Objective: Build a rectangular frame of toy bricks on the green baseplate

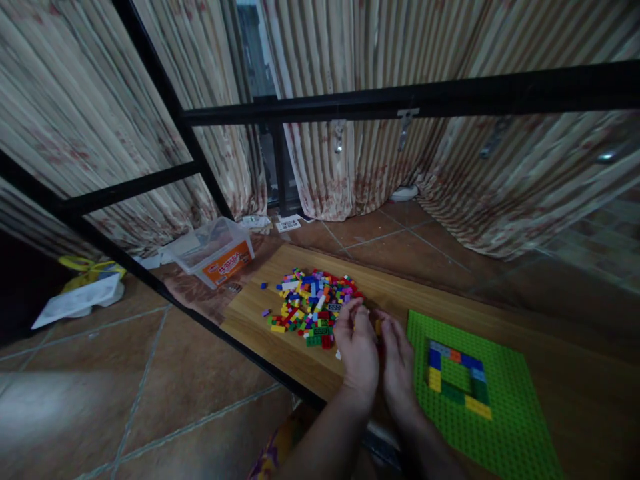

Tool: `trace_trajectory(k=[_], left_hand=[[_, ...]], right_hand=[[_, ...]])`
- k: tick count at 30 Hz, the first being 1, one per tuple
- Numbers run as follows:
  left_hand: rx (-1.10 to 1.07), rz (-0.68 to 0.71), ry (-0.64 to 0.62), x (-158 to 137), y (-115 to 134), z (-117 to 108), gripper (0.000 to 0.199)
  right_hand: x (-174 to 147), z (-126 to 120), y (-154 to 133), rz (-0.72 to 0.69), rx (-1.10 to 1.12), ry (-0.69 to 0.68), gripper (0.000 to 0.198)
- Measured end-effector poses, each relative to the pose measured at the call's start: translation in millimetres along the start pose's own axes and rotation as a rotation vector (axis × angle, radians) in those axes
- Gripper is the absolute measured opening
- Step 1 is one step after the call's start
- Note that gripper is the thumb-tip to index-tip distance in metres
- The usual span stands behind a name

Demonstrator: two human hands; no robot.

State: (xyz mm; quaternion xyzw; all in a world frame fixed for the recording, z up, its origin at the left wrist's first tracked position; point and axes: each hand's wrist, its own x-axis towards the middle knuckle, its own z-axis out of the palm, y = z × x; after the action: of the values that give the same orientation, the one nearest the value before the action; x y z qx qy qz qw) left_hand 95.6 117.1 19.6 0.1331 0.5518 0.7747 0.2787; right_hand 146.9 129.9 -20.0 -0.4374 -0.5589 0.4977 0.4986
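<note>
My left hand (358, 353) is at the right edge of a pile of small toy bricks (313, 300), its fingers curled. Whatever it holds is hidden behind the fingers. Close beside it, my right hand (399, 363) is cupped with fingers bent inward. A small yellow-orange brick (379, 327) shows between the two hands, partly covered; which hand grips it is unclear. To the right lies a green baseplate (515, 393), carrying a square ring of blue, yellow, green and orange bricks (453, 396) with an open middle.
Pile and baseplate rest on a wooden board (260, 333) framed by black bars (350, 105). A clear plastic bin (213, 250) with an orange label stands beyond the pile. White trays (80, 300) sit on the tiled floor at left. Striped curtains (340, 167) hang behind.
</note>
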Motion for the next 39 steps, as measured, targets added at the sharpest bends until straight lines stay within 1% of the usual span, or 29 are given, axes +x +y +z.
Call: trace_trajectory(k=[2,4,6,7,8,9,11,12,14,16,19,22,28,31,34,37,39], left_hand=[[0.094,0.101,0.032,19.6,3.0,-9.6,0.024],[0.247,0.21,0.1,46.2,11.6,-25.0,0.026],[0.453,0.315,0.149,78.3,25.7,-44.1,0.031],[0.593,0.337,0.17,95.4,34.1,-53.8,0.034],[0.765,0.331,0.144,112.4,42.8,-62.8,0.039],[0.954,0.322,0.054,128.8,51.2,-70.6,0.045],[1.043,0.333,-0.034,157.7,64.8,-81.5,0.049],[1.076,0.342,-0.104,169.4,69.1,-84.5,0.049],[1.135,0.356,-0.258,186.8,72.2,-87.0,0.047],[1.183,0.361,-0.397,197.0,69.6,-86.9,0.043],[1.243,0.354,-0.533,203.2,63.5,-86.8,0.039],[1.289,0.352,-0.588,202.7,64.7,-88.7,0.04],[1.308,0.39,-0.557,190.8,91.7,-94.0,0.037],[1.274,0.41,-0.531,184.7,105.1,-96.4,0.033],[1.225,0.432,-0.5,175.7,112.2,-95.4,0.027],[1.081,0.409,-0.503,153.7,109.9,-83.9,0.017],[0.733,0.245,-0.561,128.8,102.3,-69.3,0.016]], right_hand=[[-0.1,-1.1,1.8,-0.028,-0.127,-0.055,0.044],[0.5,-3.2,3.0,-0.073,-0.274,-0.102,0.046],[1.3,-5.5,3.5,-0.107,-0.392,-0.129,0.048],[1.7,-6.5,3.5,-0.11,-0.429,-0.136,0.05],[2.0,-7.3,3.5,-0.106,-0.45,-0.137,0.051],[2.2,-7.9,3.3,-0.101,-0.46,-0.134,0.052],[2.5,-9.1,2.6,-0.096,-0.458,-0.113,0.053],[2.8,-9.8,2.0,-0.091,-0.453,-0.099,0.053],[3.6,-11.4,0.6,-0.078,-0.44,-0.081,0.053],[4.7,-13.0,-1.3,-0.057,-0.43,-0.073,0.054],[5.8,-14.4,-4.8,-0.023,-0.411,-0.068,0.054],[5.3,-14.7,-8.1,-0.004,-0.385,-0.058,0.053],[5.5,-14.3,-5.6,0.009,-0.331,-0.05,0.052],[4.6,-11.6,-0.8,0.003,-0.306,-0.049,0.053],[0.6,-4.5,3.5,-0.004,-0.29,-0.043,0.058],[-4.3,5.6,6.5,-0.008,-0.234,-0.04,0.06],[-5.9,10.9,6.7,0.018,-0.177,-0.038,0.061]])
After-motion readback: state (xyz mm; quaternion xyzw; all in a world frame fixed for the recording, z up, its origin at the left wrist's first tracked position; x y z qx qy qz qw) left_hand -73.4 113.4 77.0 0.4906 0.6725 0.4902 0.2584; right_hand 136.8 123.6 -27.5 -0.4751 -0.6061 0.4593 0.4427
